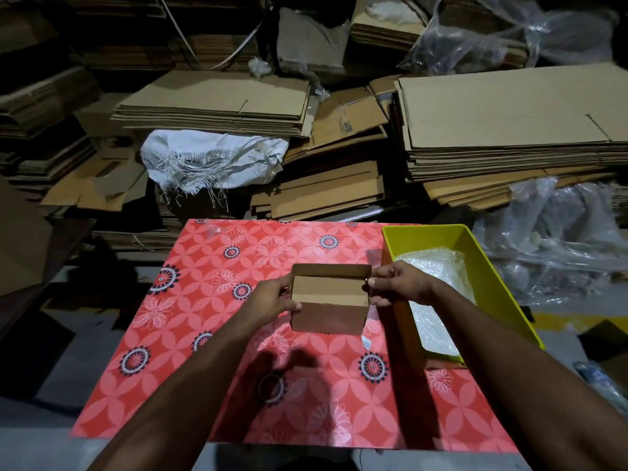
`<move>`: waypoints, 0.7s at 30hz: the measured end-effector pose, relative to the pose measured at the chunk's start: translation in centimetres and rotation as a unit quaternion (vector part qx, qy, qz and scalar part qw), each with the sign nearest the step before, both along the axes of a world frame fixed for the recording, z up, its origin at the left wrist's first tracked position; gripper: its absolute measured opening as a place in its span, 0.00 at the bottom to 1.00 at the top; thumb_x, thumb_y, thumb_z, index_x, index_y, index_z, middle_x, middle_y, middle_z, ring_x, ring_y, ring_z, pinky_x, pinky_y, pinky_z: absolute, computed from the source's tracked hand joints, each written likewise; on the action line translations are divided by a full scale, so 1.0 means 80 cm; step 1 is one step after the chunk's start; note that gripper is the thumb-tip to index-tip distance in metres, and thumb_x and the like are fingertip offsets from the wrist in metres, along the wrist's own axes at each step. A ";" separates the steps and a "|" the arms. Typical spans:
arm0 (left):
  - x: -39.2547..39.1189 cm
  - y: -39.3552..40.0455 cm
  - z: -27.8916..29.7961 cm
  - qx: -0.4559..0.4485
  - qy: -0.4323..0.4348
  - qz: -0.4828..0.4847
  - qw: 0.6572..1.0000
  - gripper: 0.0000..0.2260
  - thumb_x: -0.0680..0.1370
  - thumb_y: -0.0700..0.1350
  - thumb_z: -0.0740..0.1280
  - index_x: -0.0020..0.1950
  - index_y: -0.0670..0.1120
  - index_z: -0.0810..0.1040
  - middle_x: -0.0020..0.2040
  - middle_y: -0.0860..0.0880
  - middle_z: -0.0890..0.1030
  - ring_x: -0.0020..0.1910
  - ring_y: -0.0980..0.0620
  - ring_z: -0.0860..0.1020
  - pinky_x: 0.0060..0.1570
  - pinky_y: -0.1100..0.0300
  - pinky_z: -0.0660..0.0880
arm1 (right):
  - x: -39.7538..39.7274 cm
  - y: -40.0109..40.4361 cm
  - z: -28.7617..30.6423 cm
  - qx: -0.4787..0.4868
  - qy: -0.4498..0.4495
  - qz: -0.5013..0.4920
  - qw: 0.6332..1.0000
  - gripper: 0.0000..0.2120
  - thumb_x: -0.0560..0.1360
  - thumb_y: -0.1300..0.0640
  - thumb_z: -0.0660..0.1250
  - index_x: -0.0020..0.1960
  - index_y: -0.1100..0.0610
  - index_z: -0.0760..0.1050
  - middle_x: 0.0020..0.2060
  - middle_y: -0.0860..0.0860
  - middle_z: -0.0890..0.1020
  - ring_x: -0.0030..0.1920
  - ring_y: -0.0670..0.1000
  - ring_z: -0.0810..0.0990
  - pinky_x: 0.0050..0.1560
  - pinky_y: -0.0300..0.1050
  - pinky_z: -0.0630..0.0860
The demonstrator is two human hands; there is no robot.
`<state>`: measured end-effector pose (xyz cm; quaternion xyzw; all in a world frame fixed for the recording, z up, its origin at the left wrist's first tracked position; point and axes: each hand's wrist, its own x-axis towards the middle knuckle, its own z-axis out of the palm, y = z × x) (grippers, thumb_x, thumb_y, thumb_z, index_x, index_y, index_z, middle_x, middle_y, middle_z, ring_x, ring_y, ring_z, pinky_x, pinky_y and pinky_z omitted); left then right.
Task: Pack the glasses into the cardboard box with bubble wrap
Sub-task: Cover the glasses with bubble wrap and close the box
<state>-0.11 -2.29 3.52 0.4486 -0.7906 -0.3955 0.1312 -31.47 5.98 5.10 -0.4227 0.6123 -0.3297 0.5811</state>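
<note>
We grip the small brown cardboard box (pixel 329 302) at its side walls, left hand (pixel 272 300) and right hand (pixel 397 287) keeping it open above the red floral tablecloth (pixel 210 294), beside the yellow-green plastic tub (pixel 489 280) holding bubble wrap (pixel 438 270) for padding.

Small brown cardboard box (pixel 329 300) sits upright on the red flowered tablecloth, near the middle, open at the top, one inner flap folded down flat inside. No glasses visible in it. Bubble wrap (pixel 438 294), clear and crinkled, lies in the yellow-green bin just right of the box, covering the bin floor, partly hidden. Box and wrap not touching; the bin wall stands between them.
</note>
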 end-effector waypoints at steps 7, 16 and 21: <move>-0.009 0.003 0.003 0.011 -0.015 0.001 1.000 0.27 0.73 0.36 0.74 0.71 0.50 0.75 0.59 0.52 0.83 0.56 0.55 0.80 0.47 0.75 0.70 | -0.007 -0.006 -0.003 0.018 -0.045 -0.022 0.999 0.11 0.80 0.61 0.67 0.58 0.68 0.80 0.39 0.65 0.81 0.37 0.55 0.83 0.36 0.42 0.82; -0.006 -0.002 0.003 0.022 0.002 0.023 0.999 0.37 0.69 0.35 0.78 0.75 0.49 0.70 0.62 0.50 0.81 0.59 0.52 0.79 0.41 0.79 0.72 | -0.008 -0.003 -0.003 0.009 0.009 0.016 1.000 0.20 0.72 0.72 0.73 0.63 0.60 0.81 0.51 0.70 0.83 0.49 0.64 0.83 0.47 0.46 0.84; -0.003 -0.004 0.002 0.017 0.008 0.010 1.000 0.40 0.68 0.34 0.79 0.77 0.50 0.68 0.69 0.47 0.78 0.64 0.53 0.78 0.57 0.71 0.71 | -0.003 0.000 -0.005 -0.030 0.062 0.027 0.997 0.27 0.68 0.73 0.75 0.66 0.61 0.79 0.40 0.66 0.85 0.38 0.57 0.84 0.48 0.49 0.82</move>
